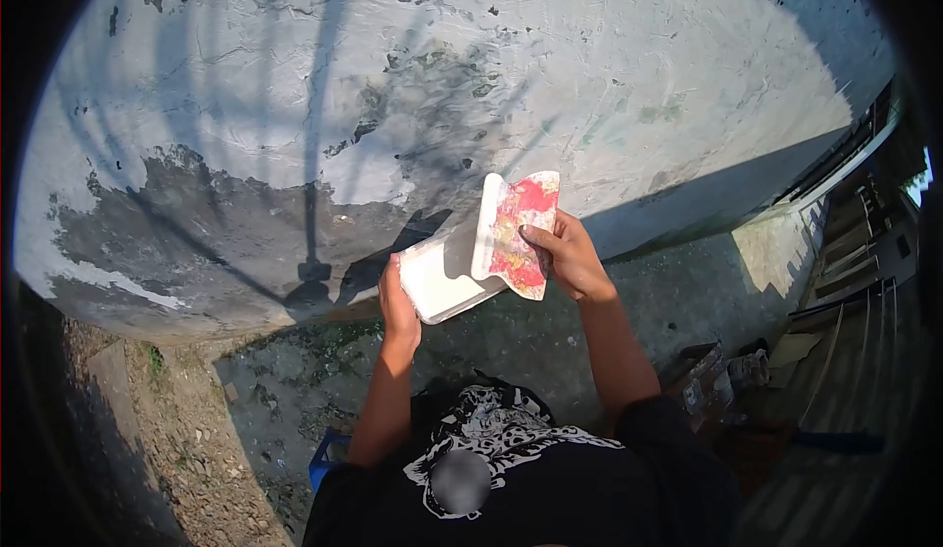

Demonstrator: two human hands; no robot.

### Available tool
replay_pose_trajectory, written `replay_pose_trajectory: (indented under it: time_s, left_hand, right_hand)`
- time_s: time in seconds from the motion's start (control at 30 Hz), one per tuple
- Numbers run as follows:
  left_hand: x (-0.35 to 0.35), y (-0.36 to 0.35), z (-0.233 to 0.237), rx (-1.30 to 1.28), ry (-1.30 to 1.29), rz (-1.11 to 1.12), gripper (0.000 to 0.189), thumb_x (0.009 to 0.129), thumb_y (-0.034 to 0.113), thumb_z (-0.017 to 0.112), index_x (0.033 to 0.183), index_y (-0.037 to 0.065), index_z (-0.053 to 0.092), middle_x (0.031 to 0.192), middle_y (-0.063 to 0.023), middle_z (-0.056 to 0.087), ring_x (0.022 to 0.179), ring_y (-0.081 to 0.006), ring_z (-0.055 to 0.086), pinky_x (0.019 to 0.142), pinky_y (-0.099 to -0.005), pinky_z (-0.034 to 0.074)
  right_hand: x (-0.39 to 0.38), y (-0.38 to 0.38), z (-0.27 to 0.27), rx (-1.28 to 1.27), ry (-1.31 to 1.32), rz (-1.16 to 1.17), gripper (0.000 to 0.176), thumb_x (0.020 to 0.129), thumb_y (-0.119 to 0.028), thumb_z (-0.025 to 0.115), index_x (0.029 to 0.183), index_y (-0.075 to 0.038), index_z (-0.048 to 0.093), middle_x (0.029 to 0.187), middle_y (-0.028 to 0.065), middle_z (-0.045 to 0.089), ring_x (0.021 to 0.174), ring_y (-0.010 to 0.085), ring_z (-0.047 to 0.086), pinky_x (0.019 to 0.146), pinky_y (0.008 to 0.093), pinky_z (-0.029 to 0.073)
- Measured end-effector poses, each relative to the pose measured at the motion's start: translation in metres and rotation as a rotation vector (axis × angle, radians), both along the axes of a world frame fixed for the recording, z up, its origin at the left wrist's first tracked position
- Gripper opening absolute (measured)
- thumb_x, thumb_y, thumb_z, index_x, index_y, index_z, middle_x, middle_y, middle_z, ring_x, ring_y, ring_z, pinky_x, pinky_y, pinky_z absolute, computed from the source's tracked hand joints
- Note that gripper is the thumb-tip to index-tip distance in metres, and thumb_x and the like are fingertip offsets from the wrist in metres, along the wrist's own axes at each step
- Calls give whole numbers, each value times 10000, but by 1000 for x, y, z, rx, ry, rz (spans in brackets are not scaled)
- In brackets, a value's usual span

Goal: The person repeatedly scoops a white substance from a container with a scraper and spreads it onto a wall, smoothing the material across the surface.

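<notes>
1. Find the tray [462,309] near the middle of the view, slightly towards 7 o'clock, and the scraper [526,264] at the tray's 2 o'clock, overlapping it in view. Cannot tell whether touching.
2. Gripped at the tray's 9 o'clock end by the left hand [396,301], with fingers partly hidden beneath.
3. Pinched at the scraper's 4 o'clock side by the right hand [580,262], with thumb on the red-stained face and other fingers mostly hidden behind.
4. For the tray, expect stiff sides and modest weight, probably mostly from the pale filling [424,282]. Likely to sag towards 3 o'clock when held by one end; best taken deep around the 9 o'clock end, palm underneath, kept level.
5. For the scraper, expect little weight, a thin, perhaps slightly springy plate, and a thicker pale strip at 9 o'clock. Best pinched across the flat, opposite that strip.
6. Probably slippery where smeared wet, grippier where crusted. Unlikely to shatter.
7. Mind the rough wall [638,76] towards 12 o'clock.
</notes>
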State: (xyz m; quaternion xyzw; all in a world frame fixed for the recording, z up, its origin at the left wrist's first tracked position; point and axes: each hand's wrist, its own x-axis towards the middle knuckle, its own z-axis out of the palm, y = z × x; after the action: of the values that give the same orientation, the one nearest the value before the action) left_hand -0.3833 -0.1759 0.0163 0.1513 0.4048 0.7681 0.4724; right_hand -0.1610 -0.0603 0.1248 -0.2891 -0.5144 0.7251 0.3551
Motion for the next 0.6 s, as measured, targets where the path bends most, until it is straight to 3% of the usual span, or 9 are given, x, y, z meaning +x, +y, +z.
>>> replay_pose_trajectory:
  time_s: [0.03,0.07,0.13,0.17,0.27,0.3,0.4,0.6]
  left_hand:
    - [2,1,-3,10,-10,12,468,1086,369,421,1247,-27,612,1204,-129,680,1109,-216,655,979,-354,493]
    - [4,1,-6,15,-16,23,469,1087,368,419,1259,-26,606,1214,-130,677,1121,-218,651,981,-358,494]
    - [9,1,-9,5,-27,55,477,1085,378,419,1263,-24,605,1226,-133,673,1134,-222,648,988,-359,491]
    - [10,1,-10,10,-35,69,485,1084,387,419,1267,-22,603,1238,-135,668,1147,-226,644,996,-361,489]
    - [8,-6,-6,-82,-78,67,528,1078,435,424,1307,-15,580,1289,-145,647,1192,-244,628,1035,-378,471]
    - [5,-6,-3,-85,-70,69,528,1078,435,424,1307,-15,580,1289,-145,647,1192,-244,628,1035,-378,471]
    - [-1,-6,4,-80,-128,77,580,1068,484,430,1344,-10,553,1328,-149,627,1230,-259,610,1066,-401,454]
    - [-38,-4,6,2,-102,-31,669,1062,538,373,1430,-9,489,1420,-167,570,1302,-306,561,1108,-425,425]
  right_hand:
    - [-4,-4,9,-6,63,-55,269,982,-66,659,1224,36,600,1047,75,722,873,119,700,753,290,570]
    - [-2,1,8,-13,62,-33,269,982,-66,659,1224,36,600,1047,75,722,873,119,700,753,290,570]
    - [-1,6,17,127,-219,78,191,970,-82,687,1126,23,654,946,43,722,736,68,639,626,245,493]
    - [-6,2,19,16,-53,-33,124,959,-96,709,1029,5,690,871,14,708,645,34,557,557,223,403]
    - [-7,12,11,12,-58,21,118,957,-98,712,1026,-4,690,878,7,706,640,32,554,552,218,399]
    - [-9,15,3,0,-47,78,212,977,-83,670,1139,55,669,1023,97,741,831,103,684,715,264,544]
    - [-20,14,-11,-115,123,71,215,979,-69,662,1143,69,661,1062,118,741,908,141,708,815,302,572]
    - [-37,7,-1,-99,128,-30,221,980,-70,657,1152,69,668,1052,110,739,899,136,701,815,295,563]
